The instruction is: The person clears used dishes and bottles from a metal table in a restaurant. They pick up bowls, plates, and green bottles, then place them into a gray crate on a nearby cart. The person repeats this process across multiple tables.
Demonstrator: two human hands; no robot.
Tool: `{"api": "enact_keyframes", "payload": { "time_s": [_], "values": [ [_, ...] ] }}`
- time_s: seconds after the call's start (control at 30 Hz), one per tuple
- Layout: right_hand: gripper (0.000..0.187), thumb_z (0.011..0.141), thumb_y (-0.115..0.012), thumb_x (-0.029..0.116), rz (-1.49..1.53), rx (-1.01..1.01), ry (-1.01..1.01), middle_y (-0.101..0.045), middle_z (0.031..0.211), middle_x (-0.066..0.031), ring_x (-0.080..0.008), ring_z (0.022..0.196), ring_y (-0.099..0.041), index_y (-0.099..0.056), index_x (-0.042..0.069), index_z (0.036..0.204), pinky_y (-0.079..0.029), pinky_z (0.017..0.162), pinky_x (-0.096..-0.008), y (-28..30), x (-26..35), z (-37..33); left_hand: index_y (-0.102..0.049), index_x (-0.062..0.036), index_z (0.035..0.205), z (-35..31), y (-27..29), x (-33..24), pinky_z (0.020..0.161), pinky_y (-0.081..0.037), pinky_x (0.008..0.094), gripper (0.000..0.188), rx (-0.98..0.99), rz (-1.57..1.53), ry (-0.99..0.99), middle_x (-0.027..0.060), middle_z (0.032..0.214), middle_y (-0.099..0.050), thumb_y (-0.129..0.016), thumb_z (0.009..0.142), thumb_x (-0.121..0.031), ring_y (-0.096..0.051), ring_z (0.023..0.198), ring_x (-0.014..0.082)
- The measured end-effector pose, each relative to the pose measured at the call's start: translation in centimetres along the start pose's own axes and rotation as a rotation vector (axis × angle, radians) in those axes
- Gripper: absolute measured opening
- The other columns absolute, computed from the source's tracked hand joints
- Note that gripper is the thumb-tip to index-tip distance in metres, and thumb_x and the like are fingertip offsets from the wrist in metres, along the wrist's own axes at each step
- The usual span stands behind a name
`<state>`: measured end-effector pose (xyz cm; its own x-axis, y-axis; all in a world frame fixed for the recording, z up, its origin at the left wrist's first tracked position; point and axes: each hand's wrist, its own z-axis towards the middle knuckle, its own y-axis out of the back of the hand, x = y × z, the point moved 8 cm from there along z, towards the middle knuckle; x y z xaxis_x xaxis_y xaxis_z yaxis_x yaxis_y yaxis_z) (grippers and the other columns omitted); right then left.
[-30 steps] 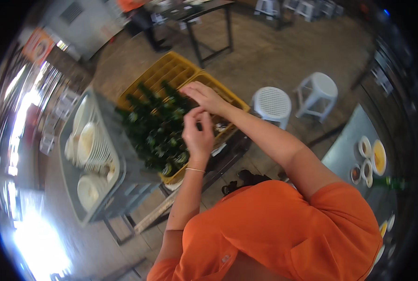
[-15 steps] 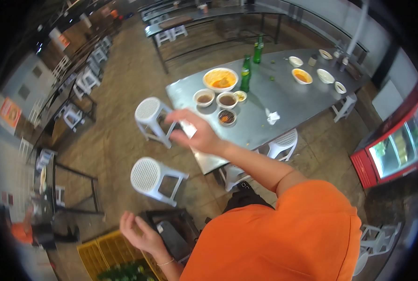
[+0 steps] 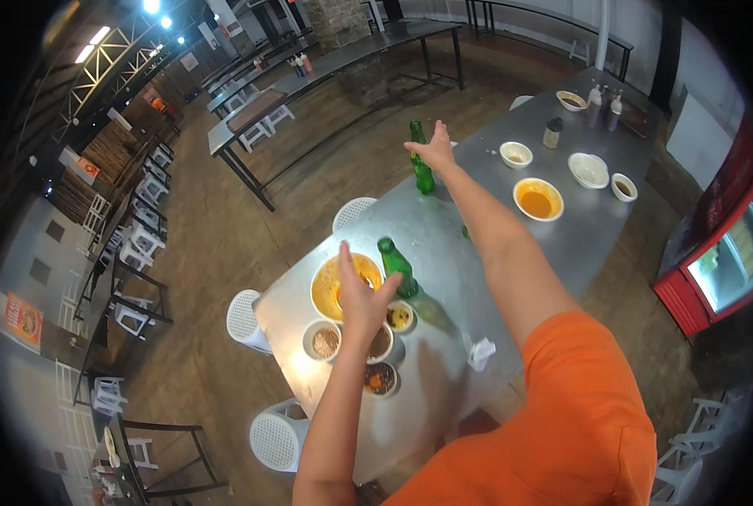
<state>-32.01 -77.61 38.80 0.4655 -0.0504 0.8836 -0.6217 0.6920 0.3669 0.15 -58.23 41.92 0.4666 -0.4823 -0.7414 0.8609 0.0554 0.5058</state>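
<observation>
My left hand [image 3: 361, 299] reaches over the near end of the metal table with fingers apart, holding nothing. Just right of it stands a green glass bottle [image 3: 398, 268]; I see no grip on it. Partly behind this hand are a large bowl with orange residue [image 3: 324, 282] and a small bowl of brown sauce [image 3: 380, 344]. My right hand [image 3: 435, 153] is stretched far across the table, fingers extended beside a second green bottle [image 3: 421, 160]. Whether it touches that bottle is hard to tell. Smaller sauce bowls [image 3: 321, 341] cluster below the large bowl.
A crumpled white tissue [image 3: 481, 354] lies on the metal table [image 3: 444, 396]. Farther right are a bowl of orange soup [image 3: 538, 201], pale bowls [image 3: 589, 170] and a shaker [image 3: 553, 132]. White stools [image 3: 277, 438] stand along the left edge; a red fridge [image 3: 714, 253] is at the right.
Both hands have moved forward over the table, toward the two green bottles. The white piece earlier in my right hand no longer shows there. My view has shifted closer to the table.
</observation>
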Motion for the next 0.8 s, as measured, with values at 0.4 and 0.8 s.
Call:
{"api": "enact_keyframes", "payload": {
  "time_s": [0.4, 0.8],
  "values": [
    [0.027, 0.086, -0.05, 0.019, -0.779, 0.007, 0.849, -0.055, 0.112, -0.0192, -0.0351, 0.101, -0.052, -0.06, 0.01, 0.109, -0.042, 0.088, -0.0416, -7.0, 1.4, 0.9, -0.048, -0.0047, 0.093, 0.7, -1.0, 0.5, 0.068, -0.046, 0.0321, 0.016, 0.016, -0.246, 0.104, 0.0099, 0.087, -0.058, -0.059, 0.082, -0.01, -0.058, 0.079, 0.0206],
    [0.014, 0.085, -0.053, 0.002, 0.928, 1.094, 0.455, -0.051, 0.096, -0.0079, -0.0181, 0.096, -0.052, -0.052, 0.001, 0.098, -0.036, 0.094, -0.0321, -0.8, 32.1, -36.1, -0.054, -0.0039, 0.096, -29.8, 46.1, -13.5, 0.079, -0.048, 0.0249, 0.016, -0.671, 0.654, 0.358, 0.0056, 0.091, -0.062, -0.061, 0.082, -0.009, -0.059, 0.088, 0.0125]
  ]
}}
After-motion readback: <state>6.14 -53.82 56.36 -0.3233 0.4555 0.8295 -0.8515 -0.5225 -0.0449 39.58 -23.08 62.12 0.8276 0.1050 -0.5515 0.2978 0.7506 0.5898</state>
